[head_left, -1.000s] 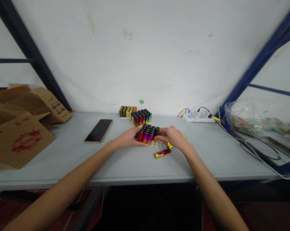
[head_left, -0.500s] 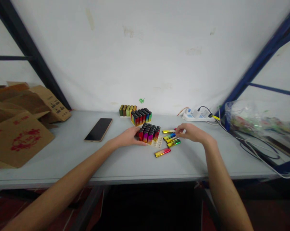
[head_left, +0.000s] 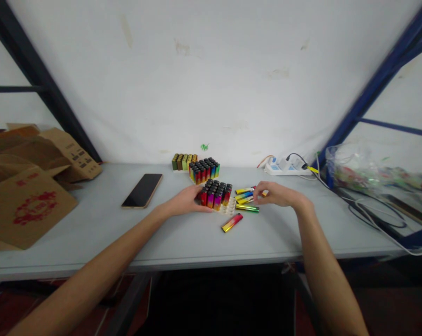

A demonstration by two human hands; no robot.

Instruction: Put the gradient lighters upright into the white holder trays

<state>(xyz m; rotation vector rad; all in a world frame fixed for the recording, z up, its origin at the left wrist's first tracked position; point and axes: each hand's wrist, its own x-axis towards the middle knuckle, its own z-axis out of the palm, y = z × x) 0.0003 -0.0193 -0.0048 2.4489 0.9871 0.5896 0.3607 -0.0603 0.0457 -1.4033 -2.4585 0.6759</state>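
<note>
My left hand (head_left: 188,199) is curled around the left side of a white holed tray (head_left: 228,206), its thumb along the front edge. Black-topped lighters (head_left: 216,193) in red, purple and gold stand upright in the tray, with bare holes at its right end. Over several loose lighters (head_left: 244,198) lying right of the tray, my right hand (head_left: 275,193) has its fingers bent in a pinch. An orange-yellow end of a lighter shows between them; the rest is hidden. A green lighter (head_left: 247,208) lies just below, and a red-and-yellow lighter (head_left: 232,223) lies nearer the front.
Behind stand another block of black-topped lighters (head_left: 204,170) and a gold-topped block (head_left: 183,161). A phone (head_left: 142,190) lies left of my hand, with cardboard boxes (head_left: 32,205) farther left. A power strip (head_left: 289,167), cables and a plastic bag (head_left: 350,163) are at the right.
My right hand's fingers have lowered slightly among the loose lighters. The green and red-and-yellow lighters have turned and shifted left. My left hand stays at the tray.
</note>
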